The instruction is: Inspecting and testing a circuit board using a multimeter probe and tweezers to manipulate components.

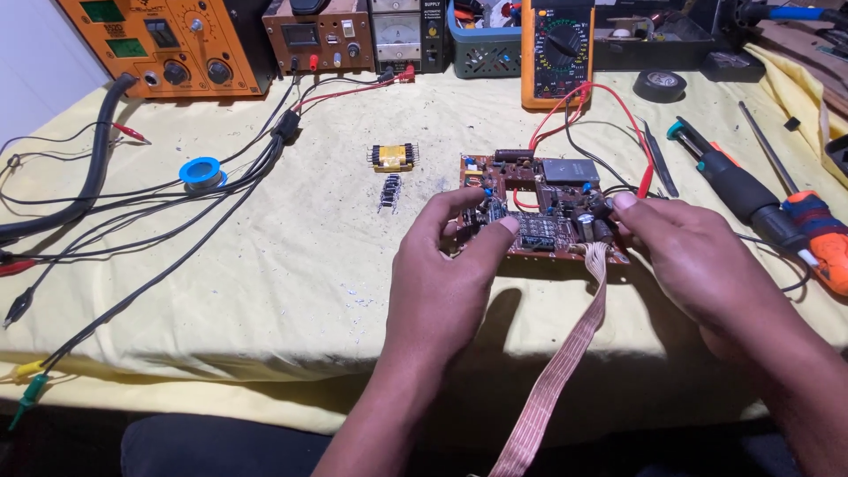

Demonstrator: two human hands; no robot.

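Note:
A brown circuit board [530,181] packed with components is lifted a little above the yellow-covered table [291,283]. My left hand [446,265] pinches its near left edge, thumb and forefinger on the parts. On the right side my right hand [689,256] grips the board by its edge. A flat pinkish ribbon cable [565,362] hangs from the board's front edge down past the table. Red and black probe leads [609,102] run from the board toward the orange multimeter [556,49].
A small yellow transformer [392,156] and a strip of dark components [389,191] lie left of the board. Blue solder spool [201,172], many black cables and clip leads at left. Power supplies [168,44] at the back; screwdrivers [751,194], tweezers [658,155], tape roll [660,85] at right.

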